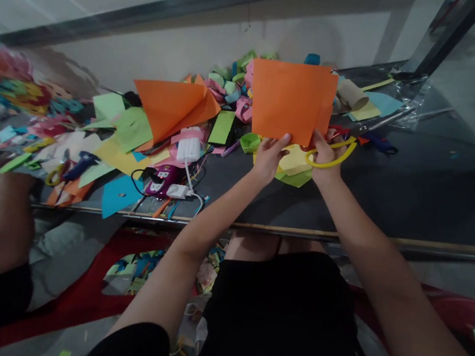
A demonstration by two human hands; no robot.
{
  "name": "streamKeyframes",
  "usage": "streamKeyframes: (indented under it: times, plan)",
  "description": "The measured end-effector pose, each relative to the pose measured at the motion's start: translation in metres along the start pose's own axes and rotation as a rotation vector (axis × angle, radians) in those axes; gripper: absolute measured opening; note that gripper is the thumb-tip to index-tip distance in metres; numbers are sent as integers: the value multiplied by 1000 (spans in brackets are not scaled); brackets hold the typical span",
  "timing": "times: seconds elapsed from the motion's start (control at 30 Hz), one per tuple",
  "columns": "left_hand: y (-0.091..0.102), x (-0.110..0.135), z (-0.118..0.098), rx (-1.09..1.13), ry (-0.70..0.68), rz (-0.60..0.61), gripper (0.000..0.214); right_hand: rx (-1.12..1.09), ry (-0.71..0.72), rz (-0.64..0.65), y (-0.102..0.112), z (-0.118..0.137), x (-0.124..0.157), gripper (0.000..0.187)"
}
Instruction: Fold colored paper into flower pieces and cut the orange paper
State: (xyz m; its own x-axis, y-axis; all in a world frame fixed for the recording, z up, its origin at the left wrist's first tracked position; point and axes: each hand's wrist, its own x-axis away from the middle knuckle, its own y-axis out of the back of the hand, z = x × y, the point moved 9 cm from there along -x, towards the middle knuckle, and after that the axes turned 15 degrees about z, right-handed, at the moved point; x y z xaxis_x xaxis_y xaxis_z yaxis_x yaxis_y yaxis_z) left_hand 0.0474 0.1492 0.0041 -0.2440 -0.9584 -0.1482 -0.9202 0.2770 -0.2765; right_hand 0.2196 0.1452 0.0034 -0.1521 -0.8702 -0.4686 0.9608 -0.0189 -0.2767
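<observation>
An orange sheet of paper [291,100] is held up above the table between my two hands. My left hand [271,156] pinches its lower edge, thumb in front. At the lower right corner my right hand [326,155] grips the sheet too, and a pair of scissors with yellow handles [331,163] hangs over that hand, blades pointing up and right. A second orange layer shows along the sheet's right side. Beneath my hands lie pale yellow paper [297,162] and a green paper piece [294,178].
Orange sheets [172,107], a purple power strip [166,180] with a white plug, and a blue sheet [121,195] lie left. A cardboard tube [353,94] and a dark blue tool [379,143] are right. Another person's arm [12,221] reaches in at far left.
</observation>
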Motion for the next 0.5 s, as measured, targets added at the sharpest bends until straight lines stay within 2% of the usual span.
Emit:
streamKeyframes:
  times: [0.07,0.27,0.37,0.5]
  plan:
    - [3,-4,-1,-33,-43,-27,28,32,16,26,-4,3,2,53]
    - [24,-7,1,-136,-51,-161,34,243,-39,-10,-5,13,5,58]
    - [28,-1,0,-153,-74,-197,38,244,-103,32,-9,11,5,61]
    - [25,6,2,-162,-40,-195,39,181,-165,132,-16,2,5,61]
